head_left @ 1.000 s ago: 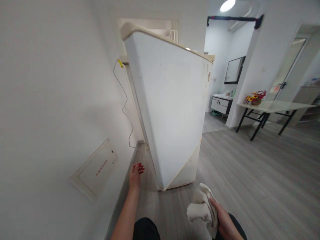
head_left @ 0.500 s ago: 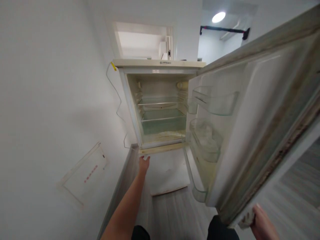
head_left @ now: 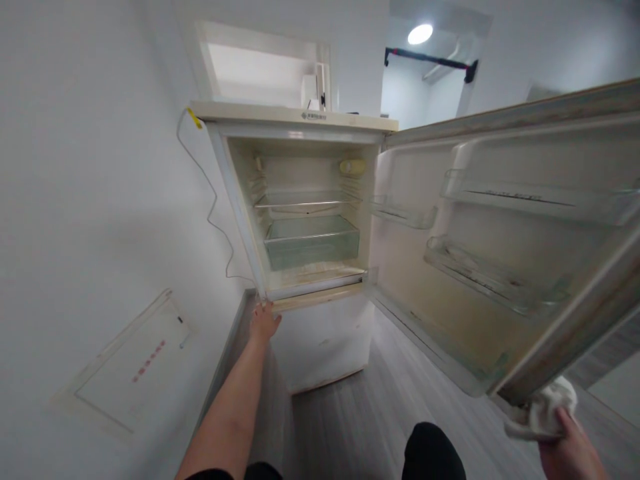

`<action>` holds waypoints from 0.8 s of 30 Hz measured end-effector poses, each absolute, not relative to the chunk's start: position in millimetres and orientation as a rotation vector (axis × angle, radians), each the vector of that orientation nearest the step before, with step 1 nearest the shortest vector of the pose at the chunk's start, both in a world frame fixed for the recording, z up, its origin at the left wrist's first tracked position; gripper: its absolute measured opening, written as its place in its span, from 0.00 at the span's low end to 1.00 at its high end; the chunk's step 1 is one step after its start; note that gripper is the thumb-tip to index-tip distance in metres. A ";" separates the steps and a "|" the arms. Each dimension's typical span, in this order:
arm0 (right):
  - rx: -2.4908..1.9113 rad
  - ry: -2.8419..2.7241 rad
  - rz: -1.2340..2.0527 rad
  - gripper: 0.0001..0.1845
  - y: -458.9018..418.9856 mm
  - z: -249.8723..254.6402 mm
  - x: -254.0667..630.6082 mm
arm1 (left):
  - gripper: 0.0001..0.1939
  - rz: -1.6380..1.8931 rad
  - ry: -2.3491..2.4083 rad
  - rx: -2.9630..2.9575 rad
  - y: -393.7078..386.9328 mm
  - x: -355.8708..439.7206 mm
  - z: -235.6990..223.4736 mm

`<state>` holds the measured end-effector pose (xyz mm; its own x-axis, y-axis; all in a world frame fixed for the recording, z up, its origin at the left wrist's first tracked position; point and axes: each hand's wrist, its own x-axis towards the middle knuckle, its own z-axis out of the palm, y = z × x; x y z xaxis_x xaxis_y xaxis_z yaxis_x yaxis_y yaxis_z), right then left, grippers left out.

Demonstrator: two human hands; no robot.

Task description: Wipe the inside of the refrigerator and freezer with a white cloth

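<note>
Step in hand: by judgement, the fridge door (head_left: 500, 267) stands swung fully open and the compartment is exposed for wiping — no surface inside is being touched.

Left hand (head_left: 263, 321): arm stretched forward, hand resting at the lower left corner of the open compartment, on the yellowed sill above the lower door (head_left: 325, 337). Fingers look curled against the edge; whether they grip it, I cannot tell.

Right hand (head_left: 570, 450): at the bottom right of the view, fingers closed around a white cloth (head_left: 543, 413). The cloth is bunched, soft and creased, pressed against the lower outer corner of the fridge door.

Fridge (head_left: 300, 200): white cabinet, boxy, standing beside the left wall; the interior is cream with yellow-brown staining along the floor of the compartment.

Shelves: a wire-edged glass shelf (head_left: 305, 203) above, a clear greenish drawer (head_left: 313, 241) below — both bare.

Door lining: moulded plastic with clear, curved door bins (head_left: 495, 273); discoloured toward the bottom, and the seal looks grimy.

Next move, judged: the cloth hand must leave the door edge and come across to the stained lining or sill; the door should stay open unaided.

Surroundings: grey wood-look floor (head_left: 380, 393), thin cable (head_left: 210, 200) on the wall.
</note>
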<state>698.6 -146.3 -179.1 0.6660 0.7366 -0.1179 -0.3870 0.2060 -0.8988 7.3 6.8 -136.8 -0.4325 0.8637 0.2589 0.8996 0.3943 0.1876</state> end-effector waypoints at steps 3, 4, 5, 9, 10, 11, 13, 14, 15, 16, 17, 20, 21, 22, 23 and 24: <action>-1.079 -0.301 0.800 0.13 -142.3 -186.1 707.0 | 0.27 -0.436 -2.524 -1.641 4.6 2.3 -143.6; -1.077 -0.294 0.797 0.12 -141.6 -189.3 708.7 | 0.27 -0.426 -2.523 -1.653 4.1 1.7 -145.9; -1.075 -0.279 0.789 0.11 -141.2 -193.2 709.3 | 0.28 -0.417 -2.523 -1.664 3.9 1.4 -148.0; -1.073 -0.108 0.814 0.07 -146.2 -213.7 694.4 | 0.30 -0.390 -2.525 -1.674 6.2 2.3 -153.1; -1.088 -0.045 0.853 0.06 -149.5 -219.4 685.3 | 0.30 -0.381 -2.529 -1.672 7.6 2.4 -153.4; -1.106 0.015 0.906 0.04 -153.6 -225.0 674.6 | 0.30 -0.371 -2.534 -1.669 9.2 2.4 -153.2; -1.148 0.089 1.017 0.03 -163.3 -234.9 650.7 | 0.30 -0.345 -2.547 -1.665 12.1 2.0 -152.1; -1.166 0.083 1.065 0.06 -168.3 -238.9 639.0 | 0.29 -0.334 -2.551 -1.665 13.1 1.8 -151.2; -1.181 0.054 1.110 0.09 -172.9 -241.9 628.5 | 0.28 -0.325 -2.550 -1.664 13.8 1.7 -150.3; -1.192 0.014 1.144 0.12 -176.8 -243.6 619.5 | 0.28 -0.320 -2.545 -1.659 14.0 1.8 -149.4; -1.196 -0.022 1.176 0.14 -179.8 -243.8 612.5 | 0.27 -0.317 -2.536 -1.655 13.8 2.2 -148.6; -1.156 0.044 1.238 0.14 -182.1 -234.6 603.6 | 0.27 -0.316 -2.498 -1.651 12.0 4.6 -146.5; -1.127 0.115 1.248 0.12 -181.0 -228.7 603.8 | 0.26 -0.317 -2.484 -1.657 11.4 5.4 -145.8; -1.095 0.186 1.252 0.11 -179.4 -221.9 605.1 | 0.26 -0.318 -2.468 -1.667 11.1 6.1 -145.1; -1.064 0.246 1.249 0.10 -177.4 -214.7 606.9 | 0.26 -0.319 -2.453 -1.677 11.1 6.5 -144.3; -1.041 0.287 1.241 0.09 -175.2 -207.7 608.9 | 0.26 -0.320 -2.437 -1.685 11.5 6.5 -143.3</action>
<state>608.9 -175.2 -207.7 0.3563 0.6339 -0.6865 -0.8708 -0.0410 -0.4899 6.5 11.5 -143.3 -0.3519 0.9015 0.2518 0.9360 0.3421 0.0835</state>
